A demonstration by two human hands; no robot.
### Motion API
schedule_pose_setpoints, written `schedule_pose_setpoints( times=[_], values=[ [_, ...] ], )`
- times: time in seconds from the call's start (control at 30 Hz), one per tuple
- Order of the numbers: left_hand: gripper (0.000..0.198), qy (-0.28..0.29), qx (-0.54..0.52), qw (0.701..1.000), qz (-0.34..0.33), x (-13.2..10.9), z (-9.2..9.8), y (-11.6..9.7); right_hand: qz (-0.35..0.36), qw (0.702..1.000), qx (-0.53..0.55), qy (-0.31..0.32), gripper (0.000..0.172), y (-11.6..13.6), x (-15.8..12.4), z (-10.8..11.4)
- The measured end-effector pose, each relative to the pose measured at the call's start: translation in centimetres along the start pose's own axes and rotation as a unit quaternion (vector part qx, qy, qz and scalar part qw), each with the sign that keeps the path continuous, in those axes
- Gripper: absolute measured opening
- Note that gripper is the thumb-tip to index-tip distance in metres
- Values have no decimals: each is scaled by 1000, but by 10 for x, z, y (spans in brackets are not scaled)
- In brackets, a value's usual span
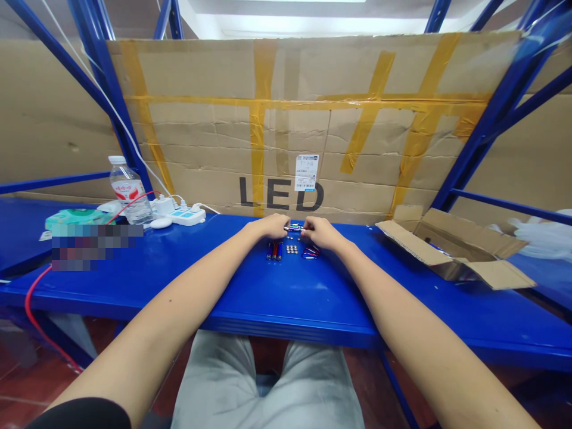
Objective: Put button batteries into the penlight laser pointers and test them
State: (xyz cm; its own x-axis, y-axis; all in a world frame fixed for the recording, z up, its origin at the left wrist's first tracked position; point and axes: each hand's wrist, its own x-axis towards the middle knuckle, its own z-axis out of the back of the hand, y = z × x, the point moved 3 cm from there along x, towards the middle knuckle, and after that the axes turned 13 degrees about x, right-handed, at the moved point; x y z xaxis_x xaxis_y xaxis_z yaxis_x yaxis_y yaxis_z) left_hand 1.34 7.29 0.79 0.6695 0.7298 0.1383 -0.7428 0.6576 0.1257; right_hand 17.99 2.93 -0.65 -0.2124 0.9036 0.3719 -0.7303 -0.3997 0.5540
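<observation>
My left hand (274, 226) and my right hand (322, 231) meet near the back of the blue table, fingers closed in a pinch. A slim shiny piece (295, 228), silvery with blue and green, shows between the fingertips; its kind is too small to make out. Just in front of my left hand lie slender metallic tubes (274, 251), blue and red, side by side. Several small round silver button cells (292, 249) sit in rows to their right. Below my right hand are red and blue carabiner-like clips (310, 253).
An open cardboard box (451, 244) stands on the right of the blue table (286, 298). At left are a plastic bottle (129, 193), a white power strip (187, 216), a green packet (78, 219) and a red cable (30, 304). A large cardboard sheet (201, 143) rises behind.
</observation>
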Motion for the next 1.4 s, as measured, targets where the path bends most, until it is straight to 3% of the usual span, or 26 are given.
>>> schedule_pose_setpoints(
  times=[0.2,0.63,1.4],
  values=[
    [10,-5,-63,998,30,5,-5,-1,2,999,48,12,7,5,-1,-3],
    [13,54,-152,987,-4,7,-12,-6,12,998,56,22,7,6,-2,-7],
    [16,87,-163,983,-21,-5,-6,-6,-13,974,213,77,11,11,-8,-14]
  ],
)
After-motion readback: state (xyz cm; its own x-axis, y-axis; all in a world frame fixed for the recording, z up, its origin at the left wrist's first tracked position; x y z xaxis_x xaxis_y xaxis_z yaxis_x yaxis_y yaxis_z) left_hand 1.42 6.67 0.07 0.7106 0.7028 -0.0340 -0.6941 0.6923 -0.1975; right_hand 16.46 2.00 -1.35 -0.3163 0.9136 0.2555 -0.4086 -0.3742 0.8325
